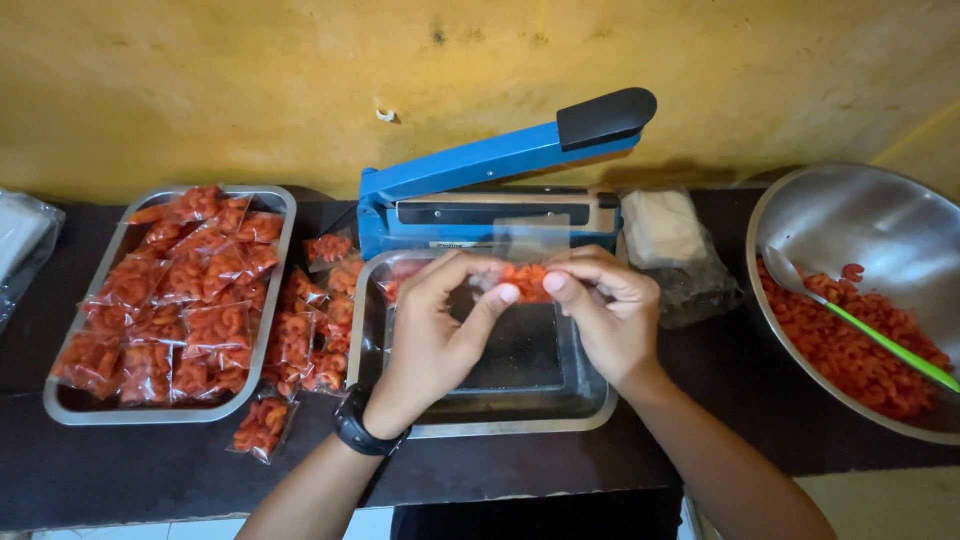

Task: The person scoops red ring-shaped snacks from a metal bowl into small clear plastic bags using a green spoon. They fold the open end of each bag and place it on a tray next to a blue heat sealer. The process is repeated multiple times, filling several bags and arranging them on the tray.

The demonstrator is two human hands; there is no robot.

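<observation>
Large steel bowl (880,215) at far right: about half its floor covered with loose red-orange ring-shaped snacks (850,355); a spoon with green handle (880,340) lies in them; left steel tray (275,215) heaped with filled clear packets (180,290) of the same snack, more packets (305,335) spilled on the dark counter (150,470) between the trays; blue impulse sealer (500,165) stands against the yellow wall, arm raised; middle steel tray (500,425) under the hands, mostly bare where visible, a little red showing at its far left corner; small clear bag (530,250) held above that tray, just before the sealer, a small charge of snacks in its bottom; left hand (440,330) and right hand (610,310) both pinch it, thumb and fingers closed on the film at either side, remaining fingers curled; judgement: bag very light, film thin, limp and slippery, contents brittle; best gripped on the empty film near the mouth, not across the snacks
</observation>
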